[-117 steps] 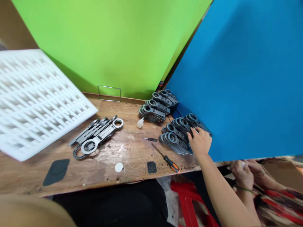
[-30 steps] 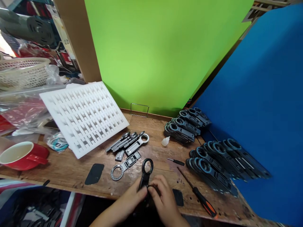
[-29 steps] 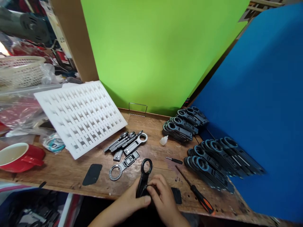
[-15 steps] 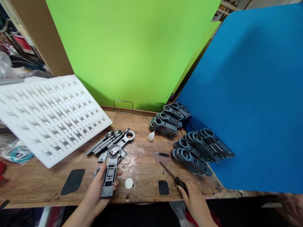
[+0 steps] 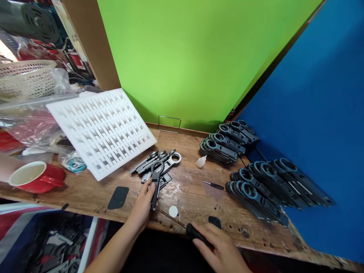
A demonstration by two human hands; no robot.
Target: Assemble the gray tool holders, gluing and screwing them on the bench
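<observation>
My left hand [image 5: 142, 206] is closed around a flat, dark part with a ring at one end [image 5: 155, 185], held over the bench's front edge with the ring pointing away from me. A screwdriver [image 5: 192, 229] with a black handle and a long, brownish shaft lies in my right hand [image 5: 220, 244]. Its tip points left, close to the lower end of the ring-ended part; whether they touch I cannot tell. Just beyond my left hand is a loose pile of similar grey ring-ended parts [image 5: 149, 162].
Stacked ring-ended parts [image 5: 256, 189] stand at the right by a blue panel [image 5: 298, 113]. A small black screwdriver [image 5: 214, 185], a white dropper bottle [image 5: 201, 162] and a white disc [image 5: 173, 211] lie mid-bench. Left are a slotted white foam tray [image 5: 110, 132] and a red mug [image 5: 47, 178].
My right hand has brought the screwdriver leftward, toward the part in my left hand. That part now shows a plain dark face instead of its detailed side. The view has swung left.
</observation>
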